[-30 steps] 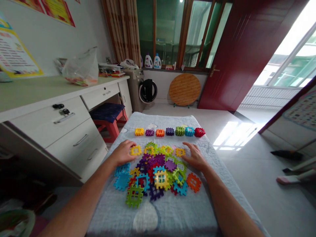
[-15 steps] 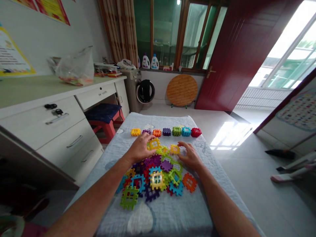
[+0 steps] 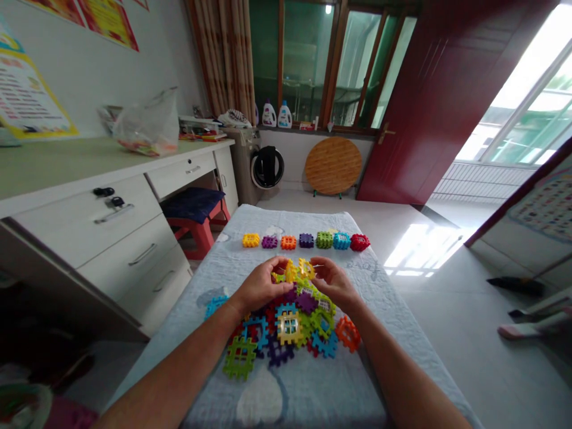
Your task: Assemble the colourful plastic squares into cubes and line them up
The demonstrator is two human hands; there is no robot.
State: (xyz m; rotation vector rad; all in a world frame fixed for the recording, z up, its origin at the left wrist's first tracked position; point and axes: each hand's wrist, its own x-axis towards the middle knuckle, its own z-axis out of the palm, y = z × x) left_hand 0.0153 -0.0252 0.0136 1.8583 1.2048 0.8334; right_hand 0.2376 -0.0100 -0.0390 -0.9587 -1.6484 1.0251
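My left hand (image 3: 263,284) pinches a yellow notched building tile (image 3: 290,271), turned nearly edge-on. Facing it, my right hand (image 3: 335,282) grips a second yellow window tile (image 3: 306,268) by its right side. The two tiles are close together above the far end of a loose pile; whether they touch I cannot tell. In the pile lie a pale yellow window tile (image 3: 289,328), a green tile (image 3: 240,357), a purple tile (image 3: 307,301), an orange tile (image 3: 348,333) and a blue tile (image 3: 255,331). My left hand hides part of the pile.
Beyond my hands stands a row of block stacks, from a yellow stack (image 3: 251,240) to a red stack (image 3: 360,242). A blue-grey cloth (image 3: 322,393) covers the table. White drawers (image 3: 134,250) and a red stool (image 3: 201,229) stand left; a red door (image 3: 429,107) is behind.
My hands have come closer together, bringing the two yellow tiles almost side by side. The left tile has turned from facing me to nearly edge-on. The view has shifted slightly.
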